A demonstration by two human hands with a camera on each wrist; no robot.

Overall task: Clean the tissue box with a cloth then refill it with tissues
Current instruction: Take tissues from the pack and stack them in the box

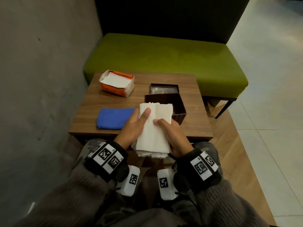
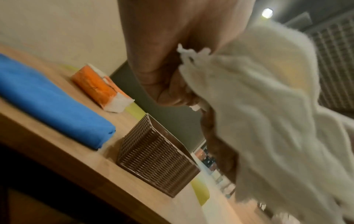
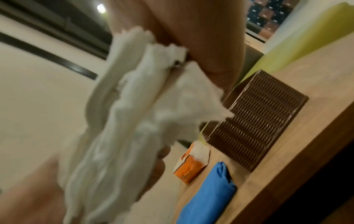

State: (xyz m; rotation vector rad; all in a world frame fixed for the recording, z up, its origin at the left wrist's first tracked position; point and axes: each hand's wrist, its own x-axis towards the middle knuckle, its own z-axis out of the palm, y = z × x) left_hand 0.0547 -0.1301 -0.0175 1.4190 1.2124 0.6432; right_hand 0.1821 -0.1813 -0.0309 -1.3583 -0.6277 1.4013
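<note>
At lower centre of head frame, I'm holding tissue stack (image 1: 154,128) between both hands: left hand (image 1: 132,126) and right hand (image 1: 172,135) curling round its sides. Stack's long axis running up-frame. Open tissue box (image 1: 177,102) sitting on bench (image 1: 114,99) just past stack's far end, toward right hand. Blue cloth (image 1: 114,118) lying at left.

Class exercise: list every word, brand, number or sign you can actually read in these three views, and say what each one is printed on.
No readable words or numbers.
Orange tissue pack: any print is too blurred to read.
Tissue box and its lid: no legible marking.
Wrist bands by the left hand and right hand: black-and-white square code tags with tiny characters beside them, too small to read.
Blue cloth and tissue stack: plain.
</note>
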